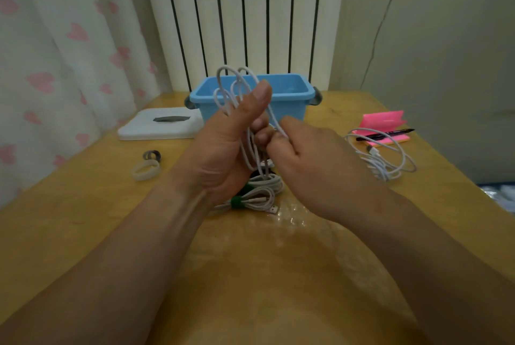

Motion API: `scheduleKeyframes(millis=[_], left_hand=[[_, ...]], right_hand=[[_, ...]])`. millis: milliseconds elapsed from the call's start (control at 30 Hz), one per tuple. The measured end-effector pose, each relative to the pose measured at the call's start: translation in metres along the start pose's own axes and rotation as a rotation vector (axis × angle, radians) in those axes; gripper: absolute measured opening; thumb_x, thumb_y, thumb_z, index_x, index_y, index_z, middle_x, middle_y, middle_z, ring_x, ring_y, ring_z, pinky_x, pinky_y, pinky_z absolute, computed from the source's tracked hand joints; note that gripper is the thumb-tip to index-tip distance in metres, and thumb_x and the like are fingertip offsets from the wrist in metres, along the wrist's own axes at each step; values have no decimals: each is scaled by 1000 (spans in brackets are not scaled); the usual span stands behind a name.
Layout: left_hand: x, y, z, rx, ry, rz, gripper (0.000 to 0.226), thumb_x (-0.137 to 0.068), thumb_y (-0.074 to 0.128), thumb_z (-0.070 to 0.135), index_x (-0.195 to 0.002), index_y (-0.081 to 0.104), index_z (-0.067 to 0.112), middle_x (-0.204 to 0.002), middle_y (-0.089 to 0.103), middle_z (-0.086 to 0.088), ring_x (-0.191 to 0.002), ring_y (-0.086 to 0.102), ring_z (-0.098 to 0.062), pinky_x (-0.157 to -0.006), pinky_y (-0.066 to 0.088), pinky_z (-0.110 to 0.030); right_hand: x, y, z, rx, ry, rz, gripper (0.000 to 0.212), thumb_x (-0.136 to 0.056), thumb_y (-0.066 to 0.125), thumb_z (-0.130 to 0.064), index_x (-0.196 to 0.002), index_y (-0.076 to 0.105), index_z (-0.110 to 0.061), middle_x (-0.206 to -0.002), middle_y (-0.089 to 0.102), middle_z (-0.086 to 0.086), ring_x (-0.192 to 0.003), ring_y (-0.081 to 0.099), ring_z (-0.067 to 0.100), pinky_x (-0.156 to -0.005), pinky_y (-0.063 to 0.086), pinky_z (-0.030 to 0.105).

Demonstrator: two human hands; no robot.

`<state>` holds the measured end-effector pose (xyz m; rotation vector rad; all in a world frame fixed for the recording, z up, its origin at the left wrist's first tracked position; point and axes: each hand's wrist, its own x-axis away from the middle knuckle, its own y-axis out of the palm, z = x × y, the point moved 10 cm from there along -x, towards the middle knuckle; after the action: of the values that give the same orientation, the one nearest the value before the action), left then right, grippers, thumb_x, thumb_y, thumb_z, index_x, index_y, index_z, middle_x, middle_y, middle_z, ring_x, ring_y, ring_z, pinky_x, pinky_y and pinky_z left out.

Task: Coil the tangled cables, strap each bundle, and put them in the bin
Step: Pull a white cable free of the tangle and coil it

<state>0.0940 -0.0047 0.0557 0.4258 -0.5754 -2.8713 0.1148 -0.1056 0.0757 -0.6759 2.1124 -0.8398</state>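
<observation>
My left hand (231,143) is raised above the table and grips a white cable coil (234,88), whose loops stand up past my thumb. My right hand (309,155) pinches a strand of that same cable beside my left fingers. Below my hands, a white cable bundle (259,199) with a green strap (236,202) lies on the table, next to another white bundle. A loose white cable (390,157) lies at the right. The blue bin (289,99) stands behind my hands, and I see nothing inside it.
A white strap ring (145,170) and a grey strap ring (152,155) lie at the left. The white lid (158,127) rests left of the bin. Pink sticky notes (384,121) with a black pen (390,134) sit at the right. A radiator and a curtain stand behind.
</observation>
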Motion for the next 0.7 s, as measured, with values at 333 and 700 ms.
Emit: scheduleKeyframes(millis=[333,700], left_hand=[[3,-36,23,173,168,315,34,-112,45,45,-100,54,15,-65,50,0,-58,58,-15,-65,60,-35],[2,-39,18,-755,37,248,40,-104,61,55,-93,62,17,-72,57,-4,-63,50,-22,-51,42,-29]], right_hand=[[1,36,31,-142,159,-338,12,-106,54,-28,-96,60,-23,-74,70,2,-64,73,21,-70,64,47],[-18,-28,52,-429,11,-143,19,-92,75,-4,-102,70,-19,-83,73,4,-77,70,17,-76,56,30]])
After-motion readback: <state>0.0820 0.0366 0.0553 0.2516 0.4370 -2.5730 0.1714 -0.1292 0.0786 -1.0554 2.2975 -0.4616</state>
